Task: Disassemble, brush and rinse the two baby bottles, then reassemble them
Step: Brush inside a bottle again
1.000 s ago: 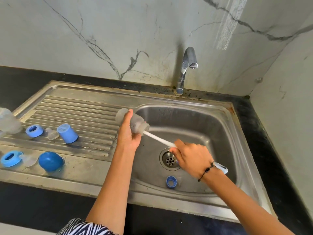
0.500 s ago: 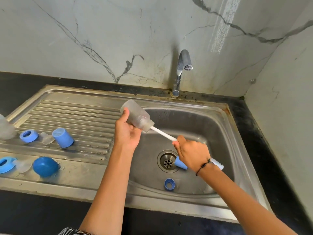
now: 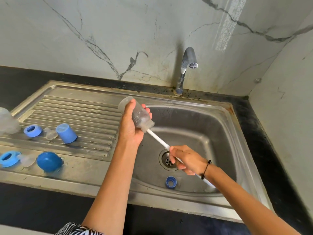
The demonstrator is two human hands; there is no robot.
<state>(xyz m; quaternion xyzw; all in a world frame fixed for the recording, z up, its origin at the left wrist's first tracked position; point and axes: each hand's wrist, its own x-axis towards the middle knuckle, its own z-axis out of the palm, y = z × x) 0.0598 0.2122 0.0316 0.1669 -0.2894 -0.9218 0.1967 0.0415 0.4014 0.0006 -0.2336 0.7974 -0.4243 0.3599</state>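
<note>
Head view shows our left hand (image 3: 131, 128) wrapped around the clear bottle (image 3: 138, 116), held tilted over the sink basin (image 3: 211, 133) with its mouth pointing down toward our right hand (image 3: 185, 159), which grips the white brush handle (image 3: 158, 139). Compared with half a second ago, more of the handle shows between bottle mouth and right hand. The small blue ring (image 3: 171, 182) lies in the basin as before, and the second bottle (image 3: 7, 122) and blue parts remain on the drainboard (image 3: 84, 116).
</note>
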